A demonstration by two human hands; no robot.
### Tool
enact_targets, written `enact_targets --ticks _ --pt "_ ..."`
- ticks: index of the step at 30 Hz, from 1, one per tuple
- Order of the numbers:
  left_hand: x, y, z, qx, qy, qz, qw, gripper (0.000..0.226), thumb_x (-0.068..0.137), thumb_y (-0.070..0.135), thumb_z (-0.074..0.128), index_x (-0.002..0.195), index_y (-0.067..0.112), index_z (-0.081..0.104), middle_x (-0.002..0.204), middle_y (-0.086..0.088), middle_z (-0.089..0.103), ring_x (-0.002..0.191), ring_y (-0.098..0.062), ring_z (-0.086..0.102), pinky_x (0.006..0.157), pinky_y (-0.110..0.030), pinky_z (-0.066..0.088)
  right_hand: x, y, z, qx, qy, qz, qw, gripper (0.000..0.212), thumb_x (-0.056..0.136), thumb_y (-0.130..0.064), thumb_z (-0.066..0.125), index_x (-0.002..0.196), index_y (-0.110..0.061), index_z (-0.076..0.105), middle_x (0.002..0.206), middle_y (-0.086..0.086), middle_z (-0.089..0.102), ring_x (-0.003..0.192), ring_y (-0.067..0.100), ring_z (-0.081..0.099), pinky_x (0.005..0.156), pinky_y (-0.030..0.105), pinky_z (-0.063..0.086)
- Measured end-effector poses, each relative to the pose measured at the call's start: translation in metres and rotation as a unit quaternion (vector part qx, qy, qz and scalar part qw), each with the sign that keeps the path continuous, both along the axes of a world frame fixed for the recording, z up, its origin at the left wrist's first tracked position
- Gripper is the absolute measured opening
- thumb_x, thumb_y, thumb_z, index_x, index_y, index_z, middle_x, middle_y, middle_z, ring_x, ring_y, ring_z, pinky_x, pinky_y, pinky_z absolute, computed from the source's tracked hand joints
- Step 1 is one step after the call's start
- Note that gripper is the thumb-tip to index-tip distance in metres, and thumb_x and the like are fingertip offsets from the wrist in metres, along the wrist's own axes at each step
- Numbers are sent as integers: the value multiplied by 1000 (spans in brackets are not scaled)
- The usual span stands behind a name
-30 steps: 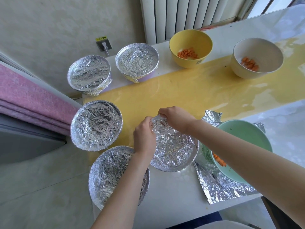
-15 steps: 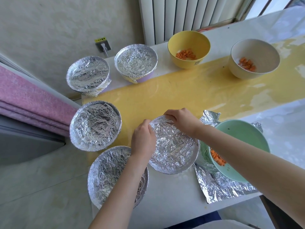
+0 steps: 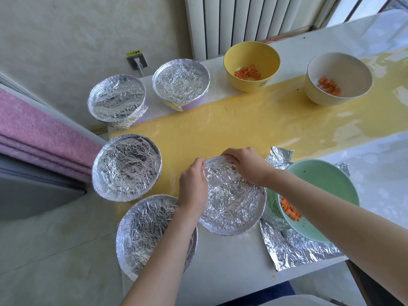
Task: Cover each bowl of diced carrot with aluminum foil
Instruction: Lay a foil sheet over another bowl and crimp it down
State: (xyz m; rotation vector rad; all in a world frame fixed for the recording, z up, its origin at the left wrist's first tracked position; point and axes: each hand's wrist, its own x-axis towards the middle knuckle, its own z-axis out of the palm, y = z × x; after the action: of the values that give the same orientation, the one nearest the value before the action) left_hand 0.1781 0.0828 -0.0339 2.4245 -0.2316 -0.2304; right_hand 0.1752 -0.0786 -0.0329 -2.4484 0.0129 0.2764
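i'm looking into a home, i'd say: white radiator (image 3: 223,23) under a window (image 3: 362,9), plugged wall socket (image 3: 137,62), folded pink blankets (image 3: 33,133) beside the table (image 3: 231,261).

Foil (image 3: 231,199) crinkled, shiny metal; yellow strip (image 3: 242,129) glossy, smooth; yellow bowl (image 3: 251,51) smooth, semi-matt; pink cloth (image 3: 33,133) fuzzy, matt.

Surroundings: white table with yellow runner, set against a pale wall.
The yellow runner (image 3: 254,127) lies lengthwise along the white table (image 3: 231,261). Beyond the runner's far edge stands a white ribbed radiator (image 3: 231,23), and beyond the runner's right end a window frame (image 3: 353,12). Past the runner's left end, a wall socket (image 3: 137,61) with a yellow label holds a white plug. Further left of the runner, folded pink cloth (image 3: 33,138) lies above a grey unit (image 3: 33,191).
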Motion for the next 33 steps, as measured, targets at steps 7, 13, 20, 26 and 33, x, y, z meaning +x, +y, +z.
enact_targets --ticks 7,13,20,26,33 --pt "-2 0 -3 2 -13 -5 1000 38 90 -11 46 124 4 56 115 -15 65 107 -26 62 88 -33 51 -5 2 -2 4 -19 -8 1000 29 100 -13 39 120 -4 59 102 12 69 83 24 61 65 17 30" --pt "-3 0 -5 11 -28 -4 1000 47 89 -14 44 129 8 53 114 -14 65 102 -27 63 86 -35 53 -11 1 -4 34 -22 -41 998 28 99 -10 41 118 -3 61 81 6 62 59 12 49 55 11 35" --pt "-4 0 -7 6 -37 1 999 50 90 -14 41 133 11 50 118 -13 64 106 -26 62 87 -32 51 -10 0 1 38 -5 -27 999 29 100 -13 40 121 -4 58 89 8 67 62 11 48 58 14 32" --pt "-8 1 -4 -22 2 29 999 61 91 -13 38 142 20 38 128 -11 57 116 -22 55 90 -22 44 -15 -6 -2 54 -2 -79 995 30 100 -9 36 122 -6 57 94 8 64 69 13 50 60 19 32" --pt "-1 2 -4 -27 66 12 997 35 102 20 32 135 12 40 117 -10 59 104 -23 57 72 -17 37 -18 -3 -7 22 -38 -80 996 30 99 -2 37 122 -2 57 87 9 66 63 23 55 52 10 37"
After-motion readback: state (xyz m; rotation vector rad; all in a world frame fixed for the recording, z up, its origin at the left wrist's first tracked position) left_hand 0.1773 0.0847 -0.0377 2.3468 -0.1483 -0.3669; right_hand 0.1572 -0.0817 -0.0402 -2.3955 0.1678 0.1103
